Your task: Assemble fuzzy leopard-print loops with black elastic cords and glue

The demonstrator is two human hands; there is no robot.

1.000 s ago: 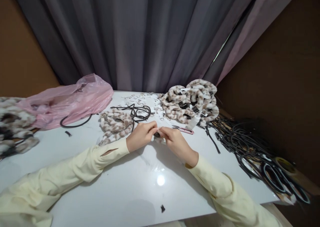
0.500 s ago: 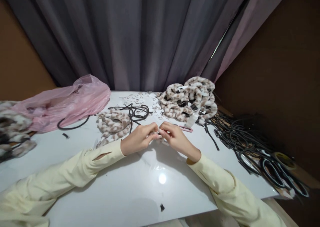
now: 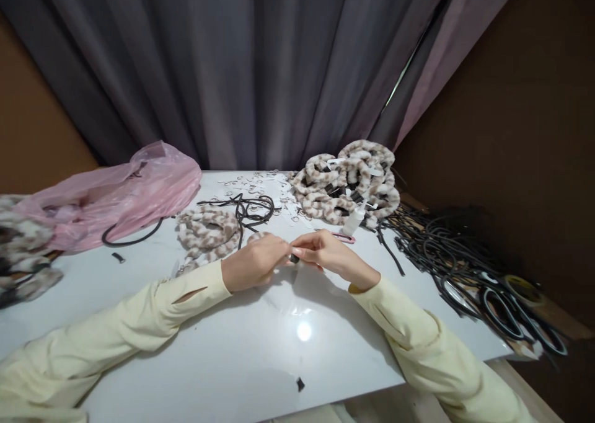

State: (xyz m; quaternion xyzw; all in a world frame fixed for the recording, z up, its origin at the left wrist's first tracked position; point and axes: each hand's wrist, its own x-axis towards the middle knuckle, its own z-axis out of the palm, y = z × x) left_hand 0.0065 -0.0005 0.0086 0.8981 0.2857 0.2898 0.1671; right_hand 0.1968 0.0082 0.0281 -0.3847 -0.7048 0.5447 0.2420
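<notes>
My left hand (image 3: 255, 262) is closed, knuckles up, its fingers meeting those of my right hand above the table. My right hand (image 3: 328, 255) has thumb and fingers pinched round a small black piece (image 3: 294, 258) that pokes out below the fingertips. A bit of spotted plush (image 3: 258, 236) shows just behind my left hand; whether it runs into that grip is hidden. Left of it lies a fluffy brown-and-white plush coil (image 3: 209, 229). Black cord (image 3: 260, 208) lies looped just beyond.
A pile of plush rings (image 3: 348, 184) with white tags stands at the back right, a white bottle (image 3: 354, 219) and pink cutter (image 3: 343, 237) before it. Black cords (image 3: 437, 249) heap on the right. A pink plastic bag (image 3: 125, 190) sits left. Small metal rings (image 3: 246, 184) lie scattered behind.
My left hand has turned from an open-looking pinch to a closed fist, knuckles up. The black piece now shows under my right fingertips. The view has shifted slightly.
</notes>
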